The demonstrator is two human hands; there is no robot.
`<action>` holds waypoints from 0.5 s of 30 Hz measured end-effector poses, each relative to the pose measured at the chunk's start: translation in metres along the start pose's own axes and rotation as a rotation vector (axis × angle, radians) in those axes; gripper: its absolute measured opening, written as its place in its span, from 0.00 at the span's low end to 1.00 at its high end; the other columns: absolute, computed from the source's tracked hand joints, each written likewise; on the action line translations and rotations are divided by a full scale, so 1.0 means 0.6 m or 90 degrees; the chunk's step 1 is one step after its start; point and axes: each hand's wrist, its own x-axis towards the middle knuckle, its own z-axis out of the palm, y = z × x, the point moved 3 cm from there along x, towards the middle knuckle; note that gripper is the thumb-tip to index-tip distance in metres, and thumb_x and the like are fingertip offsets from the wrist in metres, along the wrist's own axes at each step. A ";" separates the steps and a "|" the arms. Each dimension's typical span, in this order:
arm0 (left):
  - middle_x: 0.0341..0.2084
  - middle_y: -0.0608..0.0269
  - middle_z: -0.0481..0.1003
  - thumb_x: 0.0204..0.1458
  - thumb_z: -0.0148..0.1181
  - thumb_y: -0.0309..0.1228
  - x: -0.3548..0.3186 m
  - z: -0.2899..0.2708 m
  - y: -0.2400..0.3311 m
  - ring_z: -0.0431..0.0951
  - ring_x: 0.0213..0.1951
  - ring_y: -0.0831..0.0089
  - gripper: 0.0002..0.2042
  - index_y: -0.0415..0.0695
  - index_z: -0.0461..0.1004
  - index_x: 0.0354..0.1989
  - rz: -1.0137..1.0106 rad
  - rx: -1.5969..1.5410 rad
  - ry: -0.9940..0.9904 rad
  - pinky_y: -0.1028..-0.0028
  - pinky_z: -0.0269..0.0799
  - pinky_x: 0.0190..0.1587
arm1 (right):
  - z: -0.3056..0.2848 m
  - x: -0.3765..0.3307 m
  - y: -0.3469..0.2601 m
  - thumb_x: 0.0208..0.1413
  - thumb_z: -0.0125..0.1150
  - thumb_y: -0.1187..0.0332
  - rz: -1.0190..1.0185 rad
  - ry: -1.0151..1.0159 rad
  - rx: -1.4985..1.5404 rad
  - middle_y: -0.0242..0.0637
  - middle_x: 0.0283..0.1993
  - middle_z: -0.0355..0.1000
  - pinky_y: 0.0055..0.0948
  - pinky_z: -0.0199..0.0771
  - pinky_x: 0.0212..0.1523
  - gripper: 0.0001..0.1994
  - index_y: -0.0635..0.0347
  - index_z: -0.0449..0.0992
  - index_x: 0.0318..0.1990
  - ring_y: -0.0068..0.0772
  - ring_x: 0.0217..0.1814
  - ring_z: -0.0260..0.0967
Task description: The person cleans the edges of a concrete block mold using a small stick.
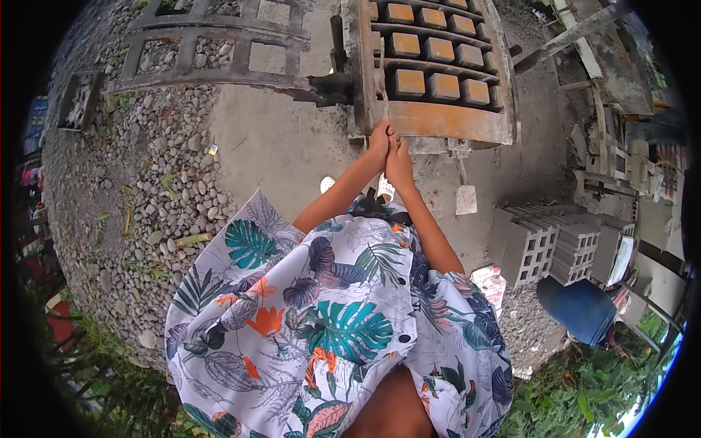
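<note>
My left hand [379, 140] and my right hand [398, 162] are close together in front of me, fingers closed. Between them they grip the lower end of a thin, pale stick [382, 77], which points away from me; whether it is wood or metal I cannot tell. Just beyond my hands lies a metal block mold [449, 120] with rusty orange square tops [443, 86] in rows, separated by dark gaps and crossbars. The stick lies over the mold's left edge. My fingers hide the stick's near end.
A grey metal grid frame [197, 78] lies at the far left over pebbles [171, 131]. Hollow concrete blocks [529, 252] stand at the right, near a blue rounded object [577, 310]. A small flat plate [466, 199] hangs below the mold. Wooden beams [577, 33] lean at the far right.
</note>
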 end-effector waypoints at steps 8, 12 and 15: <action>0.08 0.70 0.53 0.54 0.43 0.50 -0.011 -0.033 -0.026 0.54 0.13 0.76 0.21 0.50 0.54 0.14 0.023 -0.077 0.056 0.75 0.53 0.17 | 0.007 -0.009 0.020 0.59 0.35 0.51 0.116 -0.153 0.015 0.62 0.38 0.68 0.45 0.64 0.42 0.23 0.64 0.59 0.48 0.60 0.43 0.66; 0.09 0.70 0.53 0.52 0.45 0.51 -0.011 -0.032 -0.042 0.54 0.14 0.76 0.22 0.50 0.54 0.14 0.082 0.067 0.106 0.75 0.52 0.17 | -0.003 -0.032 0.021 0.59 0.34 0.52 0.148 -0.117 0.031 0.61 0.40 0.68 0.43 0.65 0.42 0.23 0.66 0.59 0.48 0.55 0.44 0.67; 0.09 0.70 0.54 0.52 0.46 0.51 -0.021 -0.042 -0.055 0.54 0.14 0.76 0.22 0.51 0.54 0.14 0.035 0.018 0.098 0.75 0.52 0.18 | -0.002 -0.035 0.041 0.60 0.33 0.53 0.107 -0.092 0.008 0.60 0.40 0.68 0.41 0.66 0.42 0.23 0.67 0.60 0.47 0.53 0.44 0.68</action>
